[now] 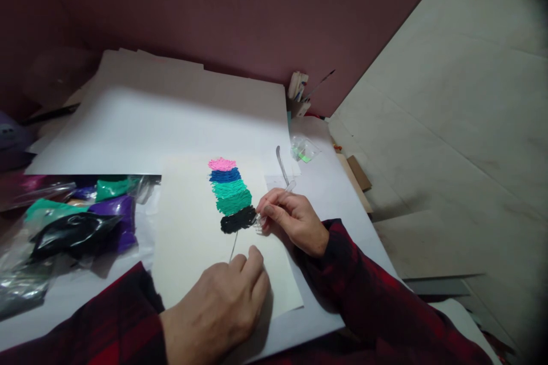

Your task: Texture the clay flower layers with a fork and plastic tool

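Note:
A cream paper sheet lies in front of me. On it is a stack of textured colour bands: pink on top, then blue, two greens, and black at the bottom. My right hand pinches a clear plastic fork, whose tines touch the right end of the black band. My left hand is closed, resting on the sheet's lower part and holding a thin clear stick that points up toward the black band.
Clear bags of coloured clay in green, purple and black lie at the left. A metal tool and a small bag sit beyond the sheet. Brushes and tubes stand by the maroon wall. Large white boards cover the table.

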A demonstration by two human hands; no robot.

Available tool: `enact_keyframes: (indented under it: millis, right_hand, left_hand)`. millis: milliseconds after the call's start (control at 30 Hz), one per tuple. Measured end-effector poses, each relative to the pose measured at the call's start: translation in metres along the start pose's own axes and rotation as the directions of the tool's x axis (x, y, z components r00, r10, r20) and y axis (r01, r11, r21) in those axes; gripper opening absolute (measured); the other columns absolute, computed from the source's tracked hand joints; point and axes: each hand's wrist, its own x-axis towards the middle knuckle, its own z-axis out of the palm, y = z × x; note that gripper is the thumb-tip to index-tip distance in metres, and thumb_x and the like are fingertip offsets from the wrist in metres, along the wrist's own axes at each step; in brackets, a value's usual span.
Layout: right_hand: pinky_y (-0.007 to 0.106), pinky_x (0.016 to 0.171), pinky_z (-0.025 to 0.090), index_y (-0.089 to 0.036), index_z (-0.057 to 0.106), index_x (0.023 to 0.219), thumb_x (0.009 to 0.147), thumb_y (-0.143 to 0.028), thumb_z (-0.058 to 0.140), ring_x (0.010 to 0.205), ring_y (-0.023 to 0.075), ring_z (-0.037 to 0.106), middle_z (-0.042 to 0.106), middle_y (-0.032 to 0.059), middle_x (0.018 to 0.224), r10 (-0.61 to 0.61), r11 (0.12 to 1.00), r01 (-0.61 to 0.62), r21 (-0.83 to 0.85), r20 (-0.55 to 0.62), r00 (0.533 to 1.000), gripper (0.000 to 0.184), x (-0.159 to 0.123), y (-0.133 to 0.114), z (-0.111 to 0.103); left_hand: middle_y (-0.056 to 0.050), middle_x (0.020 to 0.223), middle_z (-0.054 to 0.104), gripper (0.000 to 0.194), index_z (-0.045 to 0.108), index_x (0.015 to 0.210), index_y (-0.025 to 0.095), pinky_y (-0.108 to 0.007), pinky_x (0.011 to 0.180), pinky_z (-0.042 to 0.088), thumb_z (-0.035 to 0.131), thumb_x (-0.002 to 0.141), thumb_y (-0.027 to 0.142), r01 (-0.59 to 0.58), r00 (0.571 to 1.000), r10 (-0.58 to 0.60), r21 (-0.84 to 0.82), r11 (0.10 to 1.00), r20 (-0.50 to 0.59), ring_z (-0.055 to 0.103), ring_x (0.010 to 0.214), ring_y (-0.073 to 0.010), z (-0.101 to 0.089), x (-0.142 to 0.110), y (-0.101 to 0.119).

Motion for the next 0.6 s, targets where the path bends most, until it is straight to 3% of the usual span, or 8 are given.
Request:
enact_keyframes:
  millis: [267,433,600]
  right_hand:
    - [0.027,0.051,0.053,-0.012,0.06,0.073,0.084,-0.033,0.057,0.051,0.0082,0.056,0.056,0.003,0.078,0.022,0.999,-0.021,0.031,-0.022,1.0,0.023,-0.0006,-0.0003,-0.0001]
    - [0.025,0.051,0.053,-0.013,0.061,0.074,0.083,-0.033,0.058,0.051,0.0073,0.056,0.058,0.0022,0.075,0.028,0.999,-0.026,0.045,-0.032,0.999,0.022,-0.0012,0.0006,-0.0007]
    - [0.024,0.049,0.051,-0.013,0.062,0.077,0.084,-0.034,0.058,0.05,0.0086,0.056,0.057,-0.0001,0.063,0.043,0.993,-0.039,0.114,-0.033,0.999,0.022,-0.0009,0.0012,-0.0019]
  left_hand:
    - [-0.019,0.099,0.062,0.037,0.058,0.1,0.007,-0.032,0.045,0.053,0.031,0.077,-0.005,0.008,0.999,-0.008,-0.018,1.0,-0.033,0.058,0.059,-0.0189,0.0014,0.0007,-0.0001]
    - [-0.018,0.101,0.061,0.037,0.057,0.102,0.007,-0.031,0.046,0.054,0.032,0.078,-0.004,0.004,1.0,-0.004,-0.001,1.0,0.007,0.059,0.061,-0.0185,0.0019,0.0003,0.0001]
    - [-0.019,0.102,0.06,0.035,0.056,0.104,0.006,-0.029,0.047,0.053,0.033,0.078,-0.003,-0.008,1.0,0.009,0.037,0.999,-0.027,0.059,0.063,-0.0181,0.0052,-0.0008,0.0002]
